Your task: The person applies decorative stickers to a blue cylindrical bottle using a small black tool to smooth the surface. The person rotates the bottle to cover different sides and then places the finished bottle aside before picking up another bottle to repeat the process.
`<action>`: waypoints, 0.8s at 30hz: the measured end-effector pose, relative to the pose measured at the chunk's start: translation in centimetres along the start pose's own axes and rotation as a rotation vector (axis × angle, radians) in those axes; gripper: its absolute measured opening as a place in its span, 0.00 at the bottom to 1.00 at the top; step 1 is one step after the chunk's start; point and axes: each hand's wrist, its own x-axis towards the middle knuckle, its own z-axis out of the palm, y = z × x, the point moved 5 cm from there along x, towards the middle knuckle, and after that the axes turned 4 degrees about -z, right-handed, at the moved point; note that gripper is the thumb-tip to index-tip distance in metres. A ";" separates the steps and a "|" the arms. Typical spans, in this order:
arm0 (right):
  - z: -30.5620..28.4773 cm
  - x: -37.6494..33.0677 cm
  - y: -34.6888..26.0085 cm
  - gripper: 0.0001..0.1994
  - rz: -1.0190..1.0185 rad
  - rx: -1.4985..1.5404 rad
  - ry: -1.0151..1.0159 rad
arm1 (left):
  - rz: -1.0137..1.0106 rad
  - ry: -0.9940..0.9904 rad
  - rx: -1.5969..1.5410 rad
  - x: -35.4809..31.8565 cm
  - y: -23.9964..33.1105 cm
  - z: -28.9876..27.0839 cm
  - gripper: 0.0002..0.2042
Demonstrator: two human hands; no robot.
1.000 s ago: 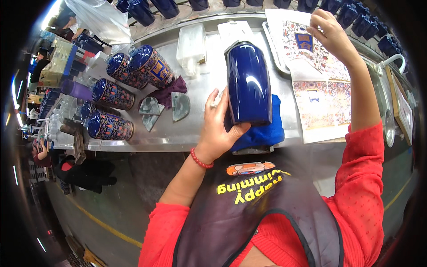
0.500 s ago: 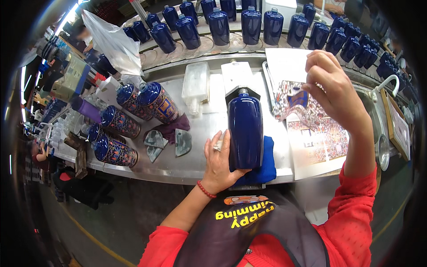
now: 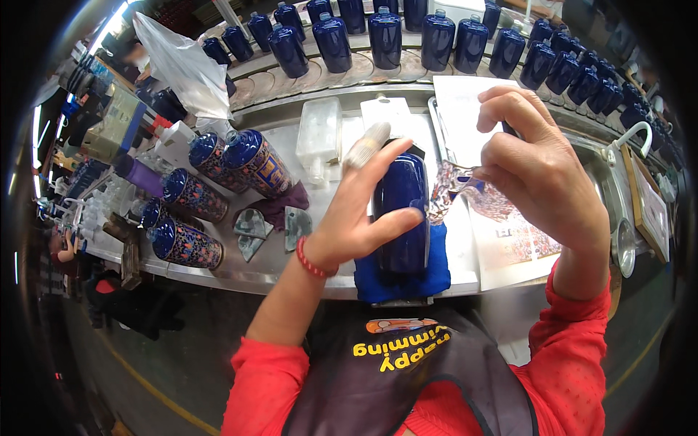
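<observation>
A glossy dark blue bottle [image 3: 401,243] lies on a folded blue cloth [image 3: 374,280] in front of me, its neck pointing away. My left hand [image 3: 358,211] is stretched over the bottle's upper left part, fingers and thumb spread; whether it presses on the glass I cannot tell. A whitish covering wraps one of its fingertips. To the right of the bottle, my right hand [image 3: 534,156] pinches a thin, limp decal film [image 3: 465,190] with a multicoloured pattern. The film hangs crumpled, its left end by the bottle's right side.
Several patterned blue bottles [image 3: 190,245] stand at the left, near grey-green scraper pieces [image 3: 251,232] and a purple cloth [image 3: 280,207]. A clear container [image 3: 318,134] is behind. Printed sheets [image 3: 527,254] lie right, beside a sink tap [image 3: 636,131]. Plain blue bottles [image 3: 385,40] line a conveyor [image 3: 363,78].
My left hand has moved up from the bottle's lower left side to over its upper part. My right hand has brought the decal film left and nearer the bottle. The conveyor bottles have shifted.
</observation>
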 end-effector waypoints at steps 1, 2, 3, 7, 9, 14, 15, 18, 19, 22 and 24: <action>0.1 0.1 -0.3 0.14 0.000 0.011 0.003 | 0.071 -0.043 0.040 1.4 1.2 0.1 0.40; 0.1 0.1 -0.6 0.14 -0.001 0.024 0.006 | 0.060 -0.083 -0.017 2.5 2.0 0.4 0.32; 0.0 0.2 -0.9 0.14 0.000 0.034 0.010 | 0.040 -0.128 -0.022 3.2 2.7 0.3 0.29; -0.8 0.2 -2.3 0.13 0.027 0.105 0.009 | 0.015 -0.170 -0.040 3.7 5.6 0.3 0.10; -1.5 0.1 -2.8 0.12 0.055 0.180 -0.030 | -0.136 -0.167 -0.108 2.3 6.3 -0.5 0.08; 0.8 -0.3 -1.2 0.13 0.134 0.328 -0.110 | -0.279 -0.039 -0.157 -0.2 5.2 -2.3 0.10; 2.2 -0.5 -0.4 0.13 0.144 0.336 -0.118 | -0.389 -0.044 -0.179 -0.6 3.8 -2.4 0.10; 8.0 -1.3 2.0 0.12 0.208 0.399 -0.072 | -0.383 0.035 0.019 -0.5 -0.3 -1.6 0.09; 10.0 -2.0 2.9 0.13 0.310 0.387 -0.136 | -0.386 0.067 0.063 -0.6 -1.7 -1.3 0.09; 13.0 -3.5 3.8 0.12 0.348 0.380 -0.056 | -0.274 0.169 0.320 -1.3 -4.3 -0.9 0.08; 14.0 -4.0 4.0 0.12 0.370 0.408 -0.038 | -0.362 0.177 0.278 -1.6 -6.1 -0.8 0.08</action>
